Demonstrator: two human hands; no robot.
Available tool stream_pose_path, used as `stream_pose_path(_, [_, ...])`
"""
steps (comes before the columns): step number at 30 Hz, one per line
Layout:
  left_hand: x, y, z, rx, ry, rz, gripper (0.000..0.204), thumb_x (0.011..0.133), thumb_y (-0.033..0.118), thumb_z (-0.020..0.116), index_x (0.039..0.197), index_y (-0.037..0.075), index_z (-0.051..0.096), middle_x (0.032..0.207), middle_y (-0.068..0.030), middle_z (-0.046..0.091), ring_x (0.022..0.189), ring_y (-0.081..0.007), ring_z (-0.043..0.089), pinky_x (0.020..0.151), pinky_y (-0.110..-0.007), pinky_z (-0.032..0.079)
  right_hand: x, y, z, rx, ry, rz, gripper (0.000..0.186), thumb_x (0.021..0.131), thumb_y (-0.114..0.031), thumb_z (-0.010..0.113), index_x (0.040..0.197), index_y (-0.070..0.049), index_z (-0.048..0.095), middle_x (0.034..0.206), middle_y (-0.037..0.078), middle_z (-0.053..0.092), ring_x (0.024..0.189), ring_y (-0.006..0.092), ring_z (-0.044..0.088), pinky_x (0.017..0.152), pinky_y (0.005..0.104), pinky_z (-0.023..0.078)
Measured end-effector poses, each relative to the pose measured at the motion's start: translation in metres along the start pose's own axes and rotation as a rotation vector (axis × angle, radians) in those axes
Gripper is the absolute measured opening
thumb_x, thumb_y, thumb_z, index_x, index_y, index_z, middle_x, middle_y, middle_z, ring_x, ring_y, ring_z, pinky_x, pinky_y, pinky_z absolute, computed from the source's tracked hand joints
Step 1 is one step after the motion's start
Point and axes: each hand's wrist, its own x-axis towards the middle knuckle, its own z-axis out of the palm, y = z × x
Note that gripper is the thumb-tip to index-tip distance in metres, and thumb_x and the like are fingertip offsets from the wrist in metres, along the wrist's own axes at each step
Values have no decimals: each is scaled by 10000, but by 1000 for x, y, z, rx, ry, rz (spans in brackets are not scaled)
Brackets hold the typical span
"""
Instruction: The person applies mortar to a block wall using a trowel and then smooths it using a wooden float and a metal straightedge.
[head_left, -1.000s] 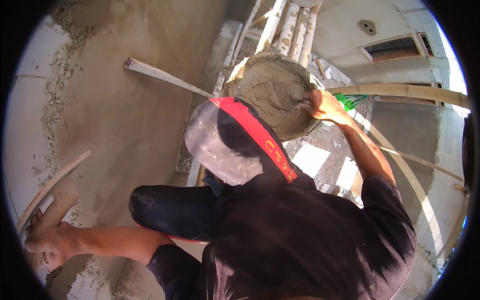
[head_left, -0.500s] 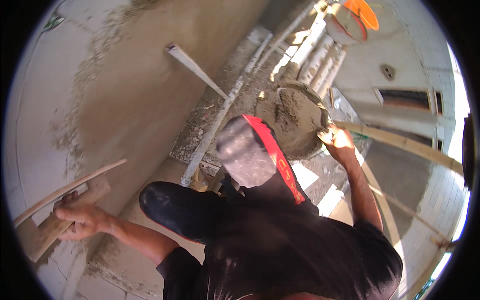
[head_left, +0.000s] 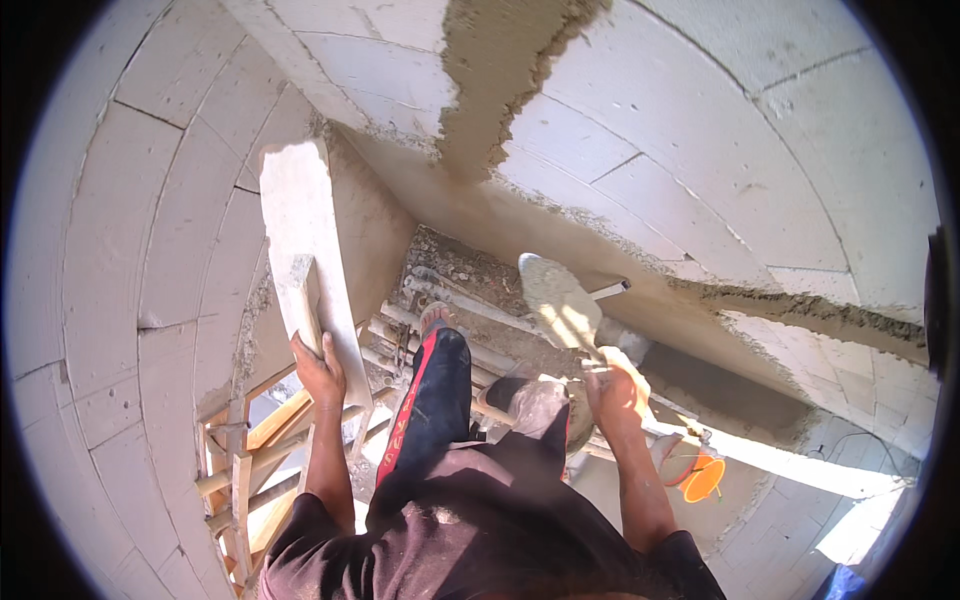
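In my left hand is a long, pale plastering float, gripped by its wooden handle. Its flat board slants upward beside the block wall on the left. My right hand is closed round the handle of a pointed bricklaying trowel. The wide blade is held out ahead of me, coated with wet grey mortar or lit in patches; how thick the coat is I cannot tell. Both tools are apart from each other.
A block wall with a band of wet mortar rises ahead. Poles lie over rubble below, near my foot. Timber framing stands at lower left. An orange bucket is at lower right, beside a bright beam.
My view has swung round from the mortar tub toward the wall corner. My right hand has come up from the tub's edge with the trowel; my left has raised the float.
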Motion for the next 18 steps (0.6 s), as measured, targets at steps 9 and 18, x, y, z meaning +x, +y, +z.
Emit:
stream_pose_path(9, [-129,-56,-132,154,-155,-586,509,986,356,572,1286,-28,425,1103,-348,618,996,-520,610,832,-532,476,88,-224,-125,296,-1326,-352,258,903,-280,673,984,-36,694,826,111,709,683,236,678,658,386,550])
stream_pose_path(18, [-178,-61,-144,201,-139,-778,556,975,404,569,1290,-29,420,1046,-331,640,944,-504,633,768,-545,487,138,-257,-224,188,-342,-167,202,945,-204,618,961,-8,662,627,8,532,527,89,482,476,273,383])
